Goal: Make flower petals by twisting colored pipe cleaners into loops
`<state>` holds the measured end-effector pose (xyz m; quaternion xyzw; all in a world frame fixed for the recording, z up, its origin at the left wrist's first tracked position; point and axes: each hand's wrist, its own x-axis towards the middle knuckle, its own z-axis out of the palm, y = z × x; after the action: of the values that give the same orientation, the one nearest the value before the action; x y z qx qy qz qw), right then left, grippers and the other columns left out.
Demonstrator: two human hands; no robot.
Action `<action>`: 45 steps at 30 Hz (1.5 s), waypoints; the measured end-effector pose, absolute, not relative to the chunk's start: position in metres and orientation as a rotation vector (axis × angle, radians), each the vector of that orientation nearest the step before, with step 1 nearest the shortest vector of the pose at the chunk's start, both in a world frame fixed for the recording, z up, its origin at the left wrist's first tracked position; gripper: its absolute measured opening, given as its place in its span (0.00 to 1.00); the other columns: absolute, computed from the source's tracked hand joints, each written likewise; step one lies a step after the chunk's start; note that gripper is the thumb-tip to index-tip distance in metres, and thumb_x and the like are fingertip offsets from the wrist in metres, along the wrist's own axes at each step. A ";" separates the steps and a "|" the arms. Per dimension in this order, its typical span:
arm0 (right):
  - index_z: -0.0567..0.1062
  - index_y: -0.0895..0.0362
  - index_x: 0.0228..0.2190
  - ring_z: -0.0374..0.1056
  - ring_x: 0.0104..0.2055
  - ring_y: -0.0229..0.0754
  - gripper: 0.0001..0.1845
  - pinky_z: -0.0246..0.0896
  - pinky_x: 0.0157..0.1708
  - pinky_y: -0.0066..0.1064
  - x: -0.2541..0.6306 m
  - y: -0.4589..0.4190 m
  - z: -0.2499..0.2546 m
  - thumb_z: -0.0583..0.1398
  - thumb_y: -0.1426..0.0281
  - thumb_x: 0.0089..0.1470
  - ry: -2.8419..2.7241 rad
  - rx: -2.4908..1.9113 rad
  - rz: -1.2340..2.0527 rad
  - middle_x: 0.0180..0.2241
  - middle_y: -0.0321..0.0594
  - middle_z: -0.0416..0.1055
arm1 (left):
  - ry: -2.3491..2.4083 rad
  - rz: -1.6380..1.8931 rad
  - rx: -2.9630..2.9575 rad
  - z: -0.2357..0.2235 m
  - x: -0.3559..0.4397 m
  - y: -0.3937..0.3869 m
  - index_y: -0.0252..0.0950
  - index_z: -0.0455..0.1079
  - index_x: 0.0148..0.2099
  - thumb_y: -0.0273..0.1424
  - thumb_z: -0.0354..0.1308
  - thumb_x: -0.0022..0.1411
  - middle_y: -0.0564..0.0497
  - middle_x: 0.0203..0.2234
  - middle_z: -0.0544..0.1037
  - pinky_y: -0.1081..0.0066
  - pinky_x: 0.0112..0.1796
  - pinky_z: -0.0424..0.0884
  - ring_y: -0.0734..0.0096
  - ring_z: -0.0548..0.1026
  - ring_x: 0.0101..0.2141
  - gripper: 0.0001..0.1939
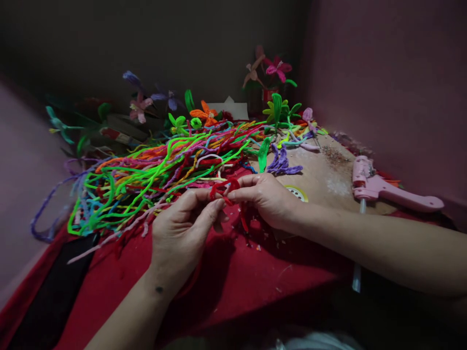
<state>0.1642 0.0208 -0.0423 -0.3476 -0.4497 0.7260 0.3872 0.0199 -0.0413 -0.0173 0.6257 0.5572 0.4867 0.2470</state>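
Note:
Between my two hands is a red pipe cleaner (231, 185), bent into small loops, with a tail hanging below my right fingers. My left hand (186, 223) pinches its left side between thumb and forefinger. On the other side, my right hand (260, 194) grips it with thumb and fingertips. Just behind the hands lies a large heap of coloured pipe cleaners (160, 165) in green, orange, red, pink and blue. A purple pipe-cleaner piece (282, 161) and a green leaf (263, 154) rest beyond my right hand.
A pink glue gun (379, 187) with a clear glue stick lies at the right on a brown board (321, 175). Finished flowers, such as an orange one (205, 113) and a pink one (278, 68), stand at the back. A red cloth (233, 277) covers the table. A dark strap-like item (54, 291) lies left.

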 end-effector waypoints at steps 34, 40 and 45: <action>0.75 0.60 0.24 0.60 0.16 0.31 0.04 0.54 0.18 0.24 0.166 0.023 -0.048 0.63 0.77 0.38 -1.115 -0.740 2.007 0.17 0.33 0.68 | 1.465 1.194 1.463 -0.022 0.022 -0.031 0.37 0.70 0.29 0.31 0.64 0.51 0.58 0.18 0.68 0.80 0.20 0.61 0.81 0.63 0.19 0.06; 0.75 0.61 0.25 0.62 0.18 0.32 0.05 0.55 0.20 0.25 0.167 0.022 -0.046 0.64 0.74 0.40 -1.089 -0.683 2.096 0.20 0.35 0.70 | 1.320 1.068 1.299 -0.021 0.020 -0.030 0.37 0.66 0.32 0.32 0.62 0.52 0.56 0.21 0.72 0.76 0.21 0.68 0.75 0.71 0.21 0.08; 0.74 0.61 0.24 0.61 0.17 0.33 0.03 0.58 0.21 0.27 0.168 0.021 -0.041 0.62 0.74 0.43 -1.043 -0.722 2.072 0.18 0.35 0.67 | 1.277 1.043 1.250 -0.022 0.025 -0.031 0.36 0.63 0.32 0.28 0.61 0.53 0.55 0.23 0.75 0.74 0.28 0.73 0.75 0.75 0.24 0.08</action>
<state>0.1675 0.0214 -0.0414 -0.2786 -0.4025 0.7993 0.3485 0.0245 -0.0307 -0.0215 0.5194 0.5306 0.4335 0.5107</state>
